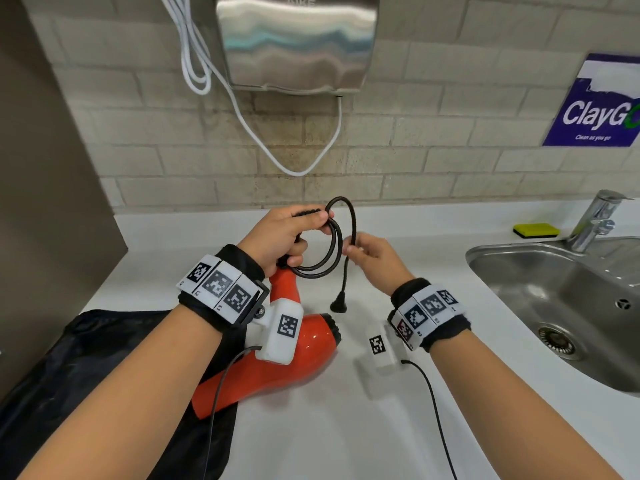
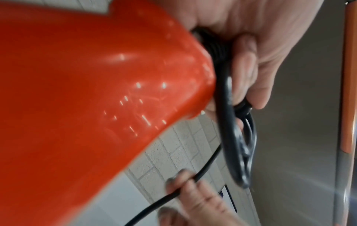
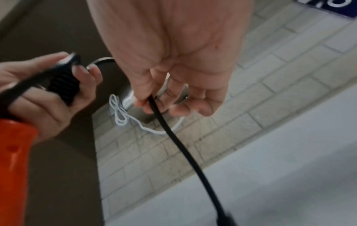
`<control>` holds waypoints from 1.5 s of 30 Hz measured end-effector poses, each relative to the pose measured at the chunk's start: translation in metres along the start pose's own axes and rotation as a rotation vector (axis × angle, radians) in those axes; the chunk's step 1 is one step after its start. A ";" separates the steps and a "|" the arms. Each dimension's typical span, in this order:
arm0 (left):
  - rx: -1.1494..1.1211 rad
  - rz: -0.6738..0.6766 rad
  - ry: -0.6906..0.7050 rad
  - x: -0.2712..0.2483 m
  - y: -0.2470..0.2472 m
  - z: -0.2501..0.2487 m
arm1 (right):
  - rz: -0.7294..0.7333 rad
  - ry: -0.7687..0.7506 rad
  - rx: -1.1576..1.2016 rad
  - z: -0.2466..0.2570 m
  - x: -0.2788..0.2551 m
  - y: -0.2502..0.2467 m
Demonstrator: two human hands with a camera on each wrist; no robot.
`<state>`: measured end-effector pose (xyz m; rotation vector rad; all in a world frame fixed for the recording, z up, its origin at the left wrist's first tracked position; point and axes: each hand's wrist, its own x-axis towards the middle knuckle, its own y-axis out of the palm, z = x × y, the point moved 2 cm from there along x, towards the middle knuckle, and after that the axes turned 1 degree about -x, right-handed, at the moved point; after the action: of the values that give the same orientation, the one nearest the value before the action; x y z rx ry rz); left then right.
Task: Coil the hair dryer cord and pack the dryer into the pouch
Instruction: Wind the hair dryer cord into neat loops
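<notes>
An orange hair dryer is held above the white counter, its nozzle end over the black pouch at the lower left. My left hand grips the end of its handle together with a few loops of the black cord. My right hand pinches the free stretch of cord just right of the loops. The plug hangs below it, just above the counter.
A steel sink with a tap and a yellow sponge lies to the right. A steel hand dryer with a white cable hangs on the brick wall. A blue sign is at the upper right.
</notes>
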<state>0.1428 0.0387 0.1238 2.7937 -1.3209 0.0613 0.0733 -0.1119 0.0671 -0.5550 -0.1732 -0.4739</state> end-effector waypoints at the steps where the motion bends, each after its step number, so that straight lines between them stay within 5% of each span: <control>1: -0.006 -0.005 -0.001 0.000 0.000 0.000 | 0.055 0.063 -0.024 -0.008 -0.002 0.004; 7: -0.034 -0.037 -0.005 0.003 -0.005 0.001 | 0.255 0.362 -0.269 -0.054 -0.019 0.015; 11: -0.021 -0.014 -0.018 0.004 -0.006 0.002 | 0.171 0.449 -0.158 -0.059 -0.018 0.004; 17: -0.074 -0.078 -0.018 0.007 -0.008 0.003 | -0.269 0.146 0.213 0.005 -0.006 -0.026; 22: -0.067 -0.085 -0.008 0.006 -0.008 0.003 | -0.198 -0.102 0.623 0.065 -0.019 -0.021; 27: -0.059 -0.095 0.000 0.003 -0.007 0.001 | -0.123 -0.150 0.474 0.064 -0.023 0.003; 35: -0.022 -0.021 0.023 0.001 -0.002 0.001 | -0.388 -0.329 -0.110 0.056 -0.023 0.026; 41: -0.007 0.035 0.039 0.000 0.011 0.002 | -0.394 -0.253 0.260 0.044 -0.002 0.037; 45: -0.026 -0.012 0.034 0.003 0.008 0.003 | -0.236 -0.281 0.099 0.037 -0.009 0.027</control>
<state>0.1381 0.0311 0.1212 2.7663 -1.2884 0.0901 0.0771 -0.0679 0.0833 -0.5046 -0.5323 -0.6119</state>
